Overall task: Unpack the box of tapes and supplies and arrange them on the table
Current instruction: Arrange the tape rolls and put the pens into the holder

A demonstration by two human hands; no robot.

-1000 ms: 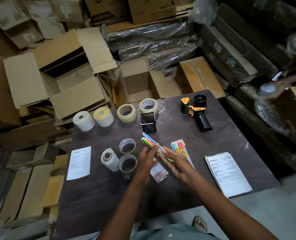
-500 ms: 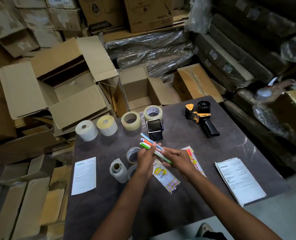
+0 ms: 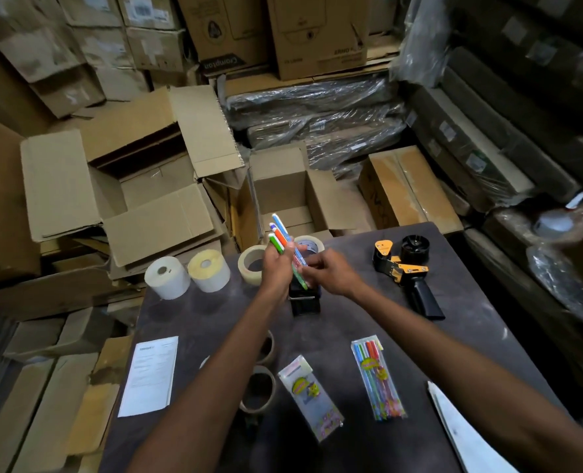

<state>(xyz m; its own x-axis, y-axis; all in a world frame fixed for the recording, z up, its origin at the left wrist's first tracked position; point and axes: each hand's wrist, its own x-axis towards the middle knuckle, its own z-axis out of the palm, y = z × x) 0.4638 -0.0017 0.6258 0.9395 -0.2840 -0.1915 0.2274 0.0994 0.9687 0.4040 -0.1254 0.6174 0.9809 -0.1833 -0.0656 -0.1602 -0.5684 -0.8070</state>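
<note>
My left hand (image 3: 278, 269) grips a bunch of coloured pens (image 3: 283, 238), tips pointing up and away, right over the black pen holder (image 3: 304, 300). My right hand (image 3: 331, 273) pinches the lower ends of the same pens. An empty clear pen packet (image 3: 312, 396) and a full packet of pens (image 3: 379, 380) lie on the dark table (image 3: 351, 312) nearer me. Tape rolls (image 3: 253, 264) and white label rolls (image 3: 167, 276) line the far edge. More tape rolls (image 3: 259, 390) sit under my left forearm.
A yellow-black tape dispenser (image 3: 404, 271) lies at the far right. Printed sheets lie at the left (image 3: 150, 375) and right front (image 3: 464, 435). Open cardboard boxes (image 3: 283, 189) stand beyond the table, with stacked cartons all around.
Both hands have carried the pens away from me, from above the packets to over the black holder. The pens now stand steeper. The camera has tilted up.
</note>
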